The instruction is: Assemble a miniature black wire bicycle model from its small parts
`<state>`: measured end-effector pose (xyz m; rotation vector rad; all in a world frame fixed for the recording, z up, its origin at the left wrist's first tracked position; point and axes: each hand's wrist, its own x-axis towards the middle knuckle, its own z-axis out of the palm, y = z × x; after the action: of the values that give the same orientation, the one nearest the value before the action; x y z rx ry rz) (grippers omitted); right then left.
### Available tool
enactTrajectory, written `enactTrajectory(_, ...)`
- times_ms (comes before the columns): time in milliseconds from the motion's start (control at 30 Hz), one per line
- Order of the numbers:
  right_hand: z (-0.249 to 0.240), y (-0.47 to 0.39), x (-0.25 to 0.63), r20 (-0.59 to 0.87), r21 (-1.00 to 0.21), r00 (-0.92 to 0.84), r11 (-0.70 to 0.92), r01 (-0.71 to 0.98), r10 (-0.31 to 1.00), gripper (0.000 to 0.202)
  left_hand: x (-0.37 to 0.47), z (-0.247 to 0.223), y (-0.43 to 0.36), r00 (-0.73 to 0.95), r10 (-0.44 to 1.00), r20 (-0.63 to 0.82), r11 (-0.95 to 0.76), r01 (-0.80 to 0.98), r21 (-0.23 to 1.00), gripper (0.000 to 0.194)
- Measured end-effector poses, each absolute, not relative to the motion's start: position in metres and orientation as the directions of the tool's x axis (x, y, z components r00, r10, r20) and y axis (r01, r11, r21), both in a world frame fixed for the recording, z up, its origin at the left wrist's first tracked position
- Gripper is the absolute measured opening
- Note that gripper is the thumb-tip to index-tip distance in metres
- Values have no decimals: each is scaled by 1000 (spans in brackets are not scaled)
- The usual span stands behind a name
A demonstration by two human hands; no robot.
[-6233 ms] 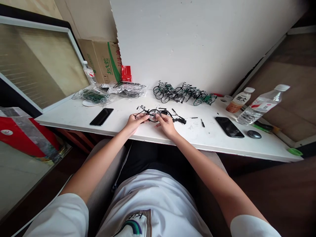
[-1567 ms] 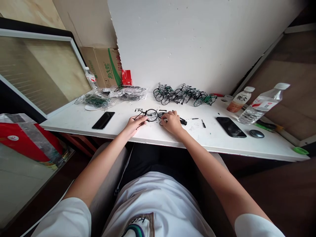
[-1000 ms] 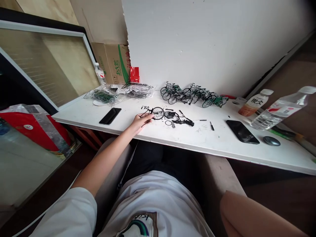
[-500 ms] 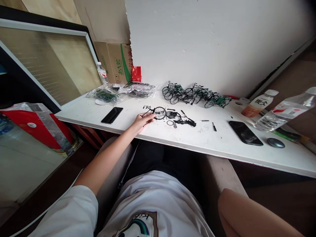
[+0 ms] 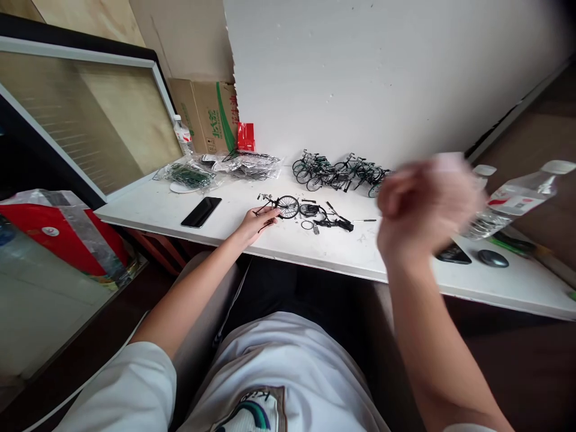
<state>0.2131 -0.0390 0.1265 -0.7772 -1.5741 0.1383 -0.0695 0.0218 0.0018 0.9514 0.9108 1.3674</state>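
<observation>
My left hand (image 5: 257,224) rests at the table's front edge, its fingers closed on a partly built model bicycle (image 5: 287,207) with a spoked wheel and handlebars. Just right of it lie loose black parts: a rounded piece (image 5: 308,210), a thin ring (image 5: 307,225) and a long dark piece (image 5: 339,224). My right hand (image 5: 429,204) is raised in front of the table's right side, smeared by motion; its fingers cannot be made out.
Several finished model bicycles (image 5: 330,173) stand along the wall. Bagged parts (image 5: 193,174) lie at the back left, before a cardboard box (image 5: 204,117). A phone (image 5: 201,212) is left of my left hand. Right of my right hand are a clear bottle (image 5: 517,195) and a dark mouse-shaped object (image 5: 493,258).
My right hand has come up into view over the right side of the table, covering a phone and part of the bicycles. My left hand keeps its hold on the model bicycle.
</observation>
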Motion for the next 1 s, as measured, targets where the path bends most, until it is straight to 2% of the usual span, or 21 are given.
enactTrajectory(67,110,-16,198,759,-566,0,659,495,651,49,-70,3,21,4,1000,12,-10,-375,927,46)
enactTrajectory(100,98,-4,190,674,-571,-69,577,583,736,43,-70,3,21,0,1000,3,-3,-380,925,46)
enactTrajectory(133,84,7,183,536,-533,-174,491,688,826,35,-71,3,22,-5,1000,-6,3,-385,923,45)
enactTrajectory(200,56,25,171,344,-404,-206,342,848,916,23,-71,2,23,-13,1000,-21,14,-400,916,44)
enactTrajectory(267,34,34,162,268,-272,-209,282,920,941,24,-72,1,24,-16,999,-27,18,-413,911,43)
enactTrajectory(400,16,34,153,287,-163,-212,266,950,934,31,-71,0,24,-4,1000,-10,7,-403,915,41)
enactTrajectory(567,15,37,151,259,-150,-210,254,956,943,33,-68,3,21,11,1000,15,-10,-364,931,45)
enactTrajectory(833,11,47,157,280,-81,-297,331,940,913,40,-65,5,21,-3,1000,4,-5,-335,942,45)
enactTrajectory(1000,14,47,156,283,5,-380,395,919,881,42,-62,10,18,0,1000,12,-11,-320,947,48)
